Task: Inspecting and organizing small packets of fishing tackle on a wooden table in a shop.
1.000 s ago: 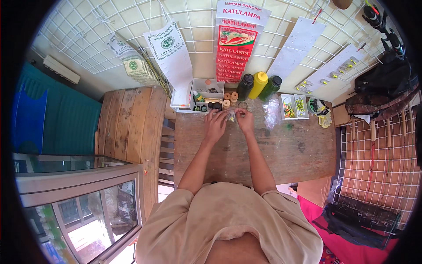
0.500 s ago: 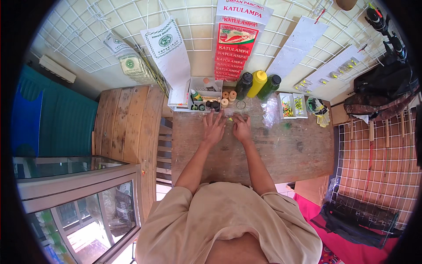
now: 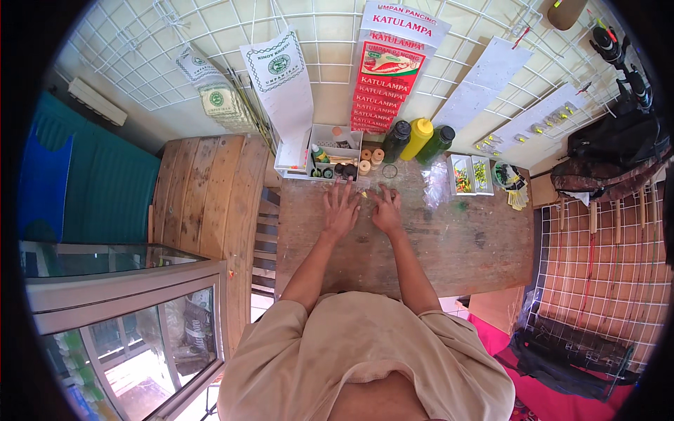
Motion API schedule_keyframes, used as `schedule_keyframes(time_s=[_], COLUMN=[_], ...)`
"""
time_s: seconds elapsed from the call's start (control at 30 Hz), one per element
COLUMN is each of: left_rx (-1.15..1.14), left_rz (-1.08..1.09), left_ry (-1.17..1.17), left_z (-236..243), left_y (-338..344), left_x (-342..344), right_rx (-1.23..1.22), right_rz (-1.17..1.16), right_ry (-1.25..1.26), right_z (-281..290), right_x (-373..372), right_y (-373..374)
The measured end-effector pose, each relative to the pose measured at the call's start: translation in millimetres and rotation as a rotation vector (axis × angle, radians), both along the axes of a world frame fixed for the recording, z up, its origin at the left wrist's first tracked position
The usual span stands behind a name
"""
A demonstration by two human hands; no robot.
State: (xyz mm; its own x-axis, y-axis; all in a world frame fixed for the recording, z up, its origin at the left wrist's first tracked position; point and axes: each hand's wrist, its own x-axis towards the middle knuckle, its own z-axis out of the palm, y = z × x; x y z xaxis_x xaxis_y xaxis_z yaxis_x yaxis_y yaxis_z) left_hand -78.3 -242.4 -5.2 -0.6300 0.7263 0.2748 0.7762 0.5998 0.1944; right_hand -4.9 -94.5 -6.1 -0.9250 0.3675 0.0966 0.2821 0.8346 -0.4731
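Note:
My left hand (image 3: 340,213) lies palm down on the wooden table (image 3: 449,245), its fingers spread just short of the white divided box (image 3: 300,170). My right hand (image 3: 386,212) rests beside it with the fingers apart and slightly bent. Between the two hands is a tiny yellow piece (image 3: 364,195), close to the fingertips and too small to name. Neither hand appears to hold anything. Dark round spools (image 3: 345,170) sit at the box's front, near my left fingertips. Wooden spools (image 3: 371,161) stand to the right of the box, and a thin ring (image 3: 390,170) lies beyond my right hand.
Dark bottles (image 3: 397,140) flank a yellow squeeze bottle (image 3: 419,137) at the back. Clear plastic bags (image 3: 435,186) lie right of my hands. Farther right are white trays (image 3: 460,175) of small colourful pieces and a round tub (image 3: 507,174). Packets hang from the wall grid (image 3: 326,52).
The view has shifted slightly. My left fingers have drawn back from the dark spools, and my right fingers have spread more. The small yellow piece still lies between the hands.

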Motion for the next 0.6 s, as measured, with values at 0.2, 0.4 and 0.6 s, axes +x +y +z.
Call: schedule_keyframes(time_s=[0.2, 0.4, 0.6], left_rx=[-0.008, 0.083, 0.157], left_rz=[0.034, 0.040, -0.027], left_ry=[-0.032, -0.060, -0.127], left_z=[-3.7, 4.4, 6.2], left_y=[1.5, 8.3, 24.3], left_x=[2.0, 8.1, 17.4], right_rx=[-0.028, -0.030, -0.040], right_rz=[-0.013, -0.029, -0.095], right_ry=[-0.048, 0.005, 0.119], right_z=[5.1, 7.7, 15.6], right_x=[-2.1, 6.0, 28.2], right_y=[-1.0, 10.3, 34.7])
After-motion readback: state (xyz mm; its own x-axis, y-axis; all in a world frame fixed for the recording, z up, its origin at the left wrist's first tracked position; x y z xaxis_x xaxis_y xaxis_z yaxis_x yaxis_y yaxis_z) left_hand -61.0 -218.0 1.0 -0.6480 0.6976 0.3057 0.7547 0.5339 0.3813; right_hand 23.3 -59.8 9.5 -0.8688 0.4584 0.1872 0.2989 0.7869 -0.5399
